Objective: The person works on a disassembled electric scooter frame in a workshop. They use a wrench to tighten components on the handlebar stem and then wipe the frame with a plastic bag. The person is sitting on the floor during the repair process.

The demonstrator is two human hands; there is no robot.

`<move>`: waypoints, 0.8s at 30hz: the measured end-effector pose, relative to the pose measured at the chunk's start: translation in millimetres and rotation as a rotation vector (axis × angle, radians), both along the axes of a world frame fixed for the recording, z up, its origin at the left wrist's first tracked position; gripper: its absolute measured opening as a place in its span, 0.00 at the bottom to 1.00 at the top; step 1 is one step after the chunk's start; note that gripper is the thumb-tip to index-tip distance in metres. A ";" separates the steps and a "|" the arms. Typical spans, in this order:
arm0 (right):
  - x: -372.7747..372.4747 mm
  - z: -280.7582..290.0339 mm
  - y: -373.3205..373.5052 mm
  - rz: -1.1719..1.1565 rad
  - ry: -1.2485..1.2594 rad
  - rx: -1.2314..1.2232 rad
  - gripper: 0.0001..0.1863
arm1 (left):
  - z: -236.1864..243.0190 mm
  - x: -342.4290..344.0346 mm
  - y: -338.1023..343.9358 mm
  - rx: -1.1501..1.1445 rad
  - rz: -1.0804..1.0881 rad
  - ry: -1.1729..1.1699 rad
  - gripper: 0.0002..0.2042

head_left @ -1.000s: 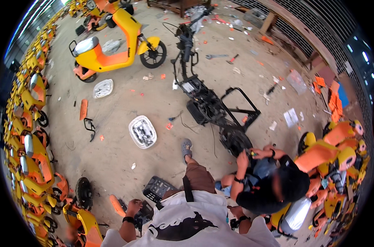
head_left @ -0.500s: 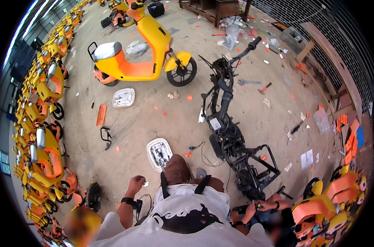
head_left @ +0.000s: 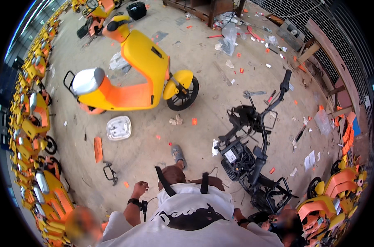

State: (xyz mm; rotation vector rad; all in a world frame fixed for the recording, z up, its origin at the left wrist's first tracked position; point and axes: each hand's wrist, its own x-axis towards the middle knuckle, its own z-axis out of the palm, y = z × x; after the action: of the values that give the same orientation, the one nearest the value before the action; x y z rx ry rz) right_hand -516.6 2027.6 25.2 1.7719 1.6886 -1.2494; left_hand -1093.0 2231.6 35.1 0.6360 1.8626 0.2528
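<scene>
**Fingers curled loosely, nothing gripped**

Fingers (head_left: 142, 186) of the left hand (head_left: 139, 189) are loosely curled in a half-closed fist and hold nothing; the hand hangs above the concrete floor (head_left: 145, 144). A black metal bracket (head_left: 109, 172) lies on the floor nearest to it, toward the person's left. An orange panel (head_left: 98, 149) lies just beyond the bracket. The right hand (head_left: 237, 214) is largely hidden behind the white shirt; its grip cannot be determined. A stripped black scooter frame (head_left: 252, 156) stands to the right.

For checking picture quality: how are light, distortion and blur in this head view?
Head view: soft even daylight, weak shadows under the yellow scooter; strong fisheye bending with black corners; the rim looks smeared, notably the scooter row; the stripped black frame at centre is sharp.
</scene>
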 end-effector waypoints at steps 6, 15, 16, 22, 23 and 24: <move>-77.5 52.7 143.4 -1.426 0.274 -0.094 0.21 | 6.5 -20.0 204.3 0.162 -0.488 -0.034 0.12; -162.3 17.5 215.9 -1.742 0.342 0.008 0.21 | 39.6 187.5 480.2 0.363 -0.729 -0.361 0.13; -172.9 -1.5 221.0 -1.685 0.310 0.048 0.19 | 43.4 214.2 499.9 0.333 -0.757 -0.431 0.13; -249.2 -79.1 249.2 -1.696 0.242 0.240 0.15 | 61.2 341.8 598.7 0.029 -0.785 -0.326 0.12; -274.1 -92.0 269.2 -2.131 0.522 0.367 0.17 | 61.0 357.3 609.9 0.002 -0.786 -0.385 0.11; -284.3 -96.2 270.3 -1.984 0.373 0.399 0.17 | 59.6 375.4 626.0 -0.017 -0.834 -0.378 0.11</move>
State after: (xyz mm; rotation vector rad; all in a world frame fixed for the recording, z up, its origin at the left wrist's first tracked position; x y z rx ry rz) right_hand -800.9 2297.9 -71.0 3.6582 -0.4965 -1.8091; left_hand -717.6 2857.6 94.7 1.1978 1.1185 -0.1841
